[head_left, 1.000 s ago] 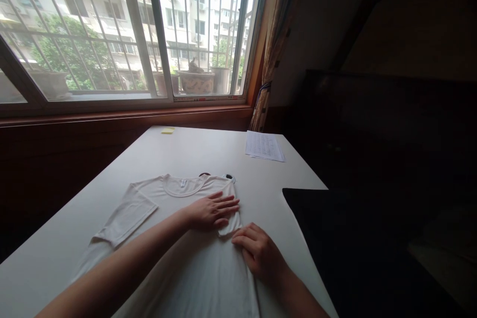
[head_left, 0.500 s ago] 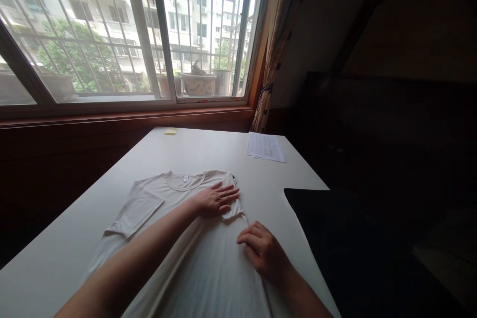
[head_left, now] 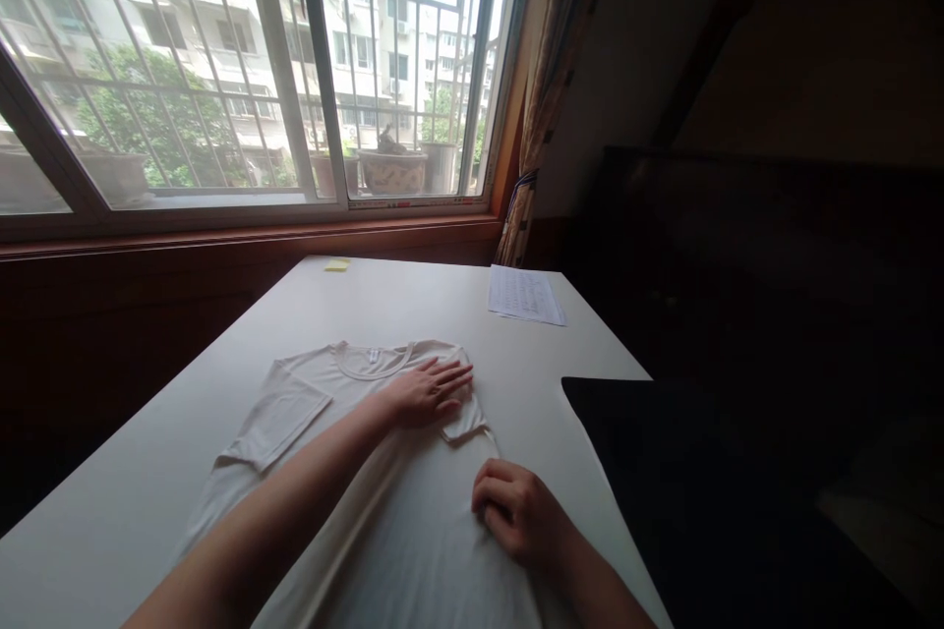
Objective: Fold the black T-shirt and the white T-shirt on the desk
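A pale short-sleeved shirt (head_left: 420,511) lies on a white table (head_left: 398,300), spread from the centre to the bottom edge of the frame. Its round neckline, with a small label (head_left: 374,356) inside, points toward the upper part of the frame; one sleeve (head_left: 280,418) angles down toward the lower left.

The left hand (head_left: 428,393) rests palm down on the shirt near the shoulder at centre, fingers extended and slightly spread, its forearm crossing the cloth from the lower left. The right hand (head_left: 520,509), lower and to the right, sits at the shirt's side edge with fingers curled; whether they pinch the fabric cannot be told.

At the table's far edge are a yellow note (head_left: 336,265), left of centre, and printed sheets (head_left: 526,295), right of centre. A barred window (head_left: 321,69) occupies the upper left, with a tied patterned curtain (head_left: 537,108) beside it.
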The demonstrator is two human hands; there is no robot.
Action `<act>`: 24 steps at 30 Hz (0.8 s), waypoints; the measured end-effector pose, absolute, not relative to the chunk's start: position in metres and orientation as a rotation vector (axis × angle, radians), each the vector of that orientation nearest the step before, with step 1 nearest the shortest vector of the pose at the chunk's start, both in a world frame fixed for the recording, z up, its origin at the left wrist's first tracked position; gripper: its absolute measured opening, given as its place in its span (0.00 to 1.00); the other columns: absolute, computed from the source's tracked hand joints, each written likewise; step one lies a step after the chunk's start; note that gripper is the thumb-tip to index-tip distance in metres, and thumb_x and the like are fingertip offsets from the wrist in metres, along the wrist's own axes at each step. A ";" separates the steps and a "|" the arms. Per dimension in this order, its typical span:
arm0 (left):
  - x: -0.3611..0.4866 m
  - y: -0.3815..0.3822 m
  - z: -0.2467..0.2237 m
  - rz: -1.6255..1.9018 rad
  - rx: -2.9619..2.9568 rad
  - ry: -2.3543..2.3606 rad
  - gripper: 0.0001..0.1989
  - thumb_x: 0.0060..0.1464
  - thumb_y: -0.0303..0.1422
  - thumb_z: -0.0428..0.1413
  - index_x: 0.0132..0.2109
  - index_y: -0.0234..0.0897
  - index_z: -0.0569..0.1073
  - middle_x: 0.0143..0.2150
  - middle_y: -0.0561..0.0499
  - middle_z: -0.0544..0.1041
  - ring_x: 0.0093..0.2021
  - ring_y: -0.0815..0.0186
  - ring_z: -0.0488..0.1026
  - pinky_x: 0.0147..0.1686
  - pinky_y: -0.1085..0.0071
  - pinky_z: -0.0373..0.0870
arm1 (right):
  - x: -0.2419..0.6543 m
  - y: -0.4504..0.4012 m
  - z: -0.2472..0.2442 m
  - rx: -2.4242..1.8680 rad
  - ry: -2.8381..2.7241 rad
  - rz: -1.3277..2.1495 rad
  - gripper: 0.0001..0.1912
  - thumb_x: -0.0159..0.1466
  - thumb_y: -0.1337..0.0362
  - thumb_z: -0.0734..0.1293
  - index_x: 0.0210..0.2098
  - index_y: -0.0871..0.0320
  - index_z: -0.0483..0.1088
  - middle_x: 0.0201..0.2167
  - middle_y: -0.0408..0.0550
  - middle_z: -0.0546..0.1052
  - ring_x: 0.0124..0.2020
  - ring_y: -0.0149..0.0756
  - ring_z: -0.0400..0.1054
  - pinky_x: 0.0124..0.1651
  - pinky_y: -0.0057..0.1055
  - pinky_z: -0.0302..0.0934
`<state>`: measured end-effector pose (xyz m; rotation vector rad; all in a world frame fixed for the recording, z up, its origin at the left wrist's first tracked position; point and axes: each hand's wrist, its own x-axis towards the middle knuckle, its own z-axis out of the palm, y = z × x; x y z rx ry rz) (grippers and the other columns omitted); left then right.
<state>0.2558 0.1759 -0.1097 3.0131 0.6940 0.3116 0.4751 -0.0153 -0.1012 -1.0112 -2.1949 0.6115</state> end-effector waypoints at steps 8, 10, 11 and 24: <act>0.152 0.231 -0.110 0.563 2.686 1.738 0.23 0.70 0.30 0.42 0.68 0.34 0.64 0.63 0.38 0.71 0.63 0.53 0.67 0.65 0.55 0.59 | 0.477 -0.012 -0.101 -1.048 -2.189 0.645 0.11 0.56 0.77 0.62 0.29 0.56 0.70 0.33 0.45 0.73 0.34 0.33 0.69 0.39 0.28 0.60; 0.114 0.238 -0.109 0.542 2.576 1.903 0.22 0.69 0.31 0.43 0.65 0.29 0.67 0.59 0.35 0.73 0.59 0.51 0.69 0.62 0.55 0.62 | 0.477 -0.011 -0.102 -1.047 -2.194 0.646 0.10 0.56 0.77 0.62 0.29 0.56 0.70 0.33 0.44 0.72 0.34 0.33 0.68 0.39 0.28 0.60; 0.096 0.239 -0.108 0.523 2.530 1.959 0.22 0.68 0.32 0.43 0.63 0.29 0.69 0.58 0.35 0.74 0.58 0.51 0.70 0.61 0.55 0.63 | 0.477 -0.011 -0.101 -1.046 -2.197 0.647 0.10 0.56 0.77 0.62 0.29 0.56 0.70 0.33 0.44 0.72 0.34 0.33 0.68 0.39 0.28 0.60; -0.002 0.238 -0.111 0.350 2.332 2.056 0.15 0.60 0.46 0.55 0.39 0.41 0.79 0.43 0.44 0.79 0.45 0.54 0.73 0.48 0.63 0.70 | 0.474 -0.019 -0.085 -1.155 -2.290 0.634 0.11 0.58 0.77 0.64 0.33 0.56 0.74 0.37 0.45 0.73 0.39 0.35 0.69 0.44 0.30 0.62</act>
